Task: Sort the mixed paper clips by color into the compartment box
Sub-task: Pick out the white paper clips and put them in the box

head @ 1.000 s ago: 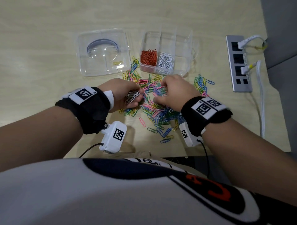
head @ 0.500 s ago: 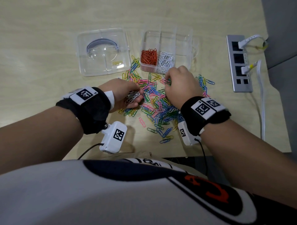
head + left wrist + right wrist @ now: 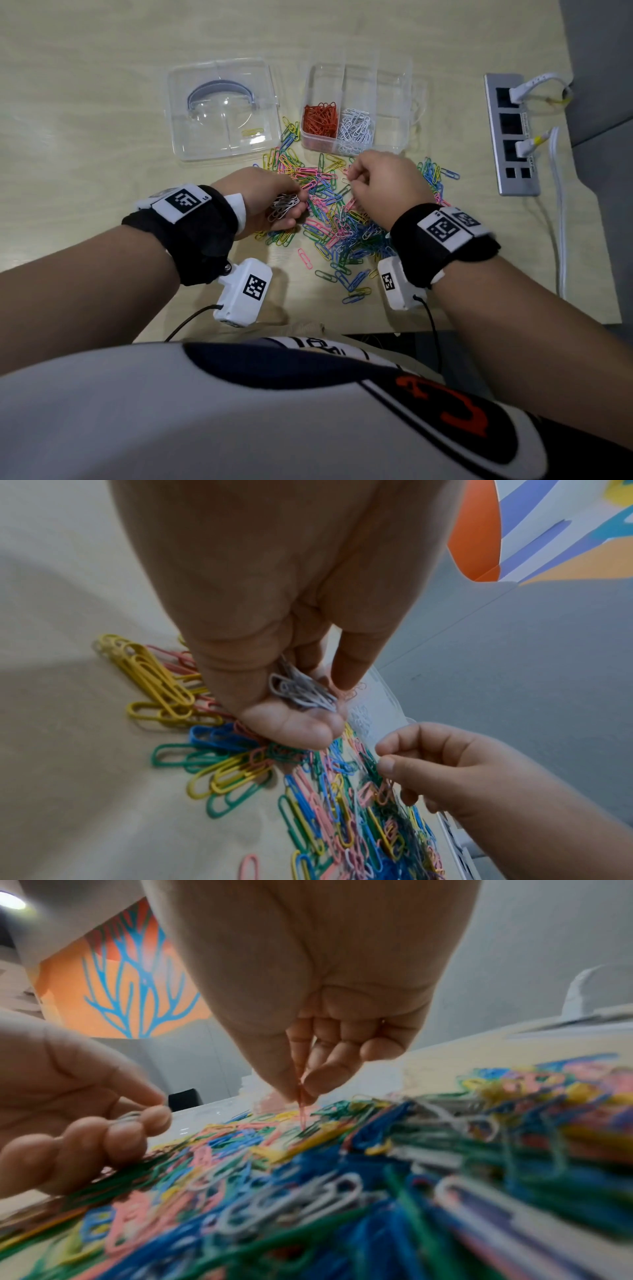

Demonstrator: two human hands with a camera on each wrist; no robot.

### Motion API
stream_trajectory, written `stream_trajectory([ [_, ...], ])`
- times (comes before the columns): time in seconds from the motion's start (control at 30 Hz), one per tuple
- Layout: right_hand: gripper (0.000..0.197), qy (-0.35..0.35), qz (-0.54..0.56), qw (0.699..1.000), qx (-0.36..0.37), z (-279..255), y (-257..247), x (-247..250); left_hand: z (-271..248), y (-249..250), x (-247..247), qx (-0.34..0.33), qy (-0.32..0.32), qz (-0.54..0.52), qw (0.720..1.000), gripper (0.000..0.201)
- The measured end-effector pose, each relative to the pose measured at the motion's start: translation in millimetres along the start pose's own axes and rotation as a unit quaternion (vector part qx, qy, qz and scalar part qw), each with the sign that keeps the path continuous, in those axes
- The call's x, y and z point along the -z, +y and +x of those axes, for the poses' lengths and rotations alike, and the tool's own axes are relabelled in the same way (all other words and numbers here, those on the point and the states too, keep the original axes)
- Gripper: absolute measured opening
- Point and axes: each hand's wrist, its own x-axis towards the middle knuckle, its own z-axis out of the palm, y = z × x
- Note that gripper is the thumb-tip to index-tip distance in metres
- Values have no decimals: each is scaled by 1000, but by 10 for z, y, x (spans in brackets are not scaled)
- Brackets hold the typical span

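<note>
A pile of mixed colored paper clips lies on the table in front of the clear compartment box. The box holds orange clips in one compartment and white clips in the one beside it. My left hand rests at the pile's left edge and grips a bunch of white clips. My right hand hovers over the pile's far side. Its thumb and forefinger pinch a single thin clip, which looks pinkish in the right wrist view.
The box's clear lid lies to the left of the box with a yellow clip on it. A grey power strip with white cables sits at the right. The table's near edge runs just below the wrists.
My right hand has moved from the middle of the pile toward its far side and now pinches a single clip. The left hand has stayed put with its bunch.
</note>
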Motion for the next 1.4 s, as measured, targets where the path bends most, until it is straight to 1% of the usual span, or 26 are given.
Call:
stream_trajectory([
  [0.1, 18, 12, -66, 997, -28, 0, 59, 75, -6, -7, -16, -2, -2, 7, 1000, 22],
  [0.17, 7, 2, -76, 996, -38, -25, 54, 93, -3, -10, -27, -2, -3, 9, 1000, 22],
  [0.2, 10, -19, -75, 996, -35, -45, 29, 92, 0, -12, -29, -1, -3, 9, 1000, 22],
  [0.27, 28, -94, -96, 990, -31, -93, -28, 54, 11, -17, -32, 1, -3, 9, 1000, 23],
  [0.3, 32, -119, -111, 986, -29, -117, -56, 24, 17, -17, -33, 2, -5, 10, 1000, 23],
  [0.33, 32, -126, -118, 985, -25, -135, -75, -8, 20, -17, -34, 3, -5, 11, 1000, 23],
  [0.47, 12, -113, -95, 989, -14, -141, -77, -40, 28, -13, -41, 3, -4, 11, 1000, 21],
  [0.63, 23, -92, -82, 992, -6, -121, -43, 16, 30, -9, -60, 1, -6, 14, 1000, 22],
  [0.73, 21, -86, -60, 994, -7, -118, -22, 18, 36, -6, -63, -1, -6, 16, 1000, 21],
  [0.83, 7, -82, -22, 996, -17, -127, -4, 6, 45, 3, -62, -2, -11, 11, 1000, 19],
  [0.93, 20, -68, 10, 997, -23, -141, -5, 3, 53, 9, -57, -4, -8, 11, 1000, 20],
  [1.07, 15, -21, 51, 998, -26, -151, 18, -19, 60, 6, -59, -7, -12, 15, 1000, 19],
  [1.17, 12, 9, 99, 995, -7, -175, -11, -2, 64, 8, -80, -9, -20, 10, 1000, 23],
  [1.23, 13, -14, 163, 986, 18, -203, -103, 25, 66, 12, -112, -12, -30, 2, 999, 32],
  [1.3, 13, -34, 203, 978, 38, -207, -183, 13, 61, 17, -142, -13, -38, -3, 999, 34],
  [1.33, 11, -22, 201, 979, 39, -191, -199, -2, 57, 19, -151, -12, -40, -1, 999, 32],
  [1.4, 4, 27, 161, 986, 21, -110, -162, -19, 53, 15, -149, -7, -38, 13, 999, 30],
])
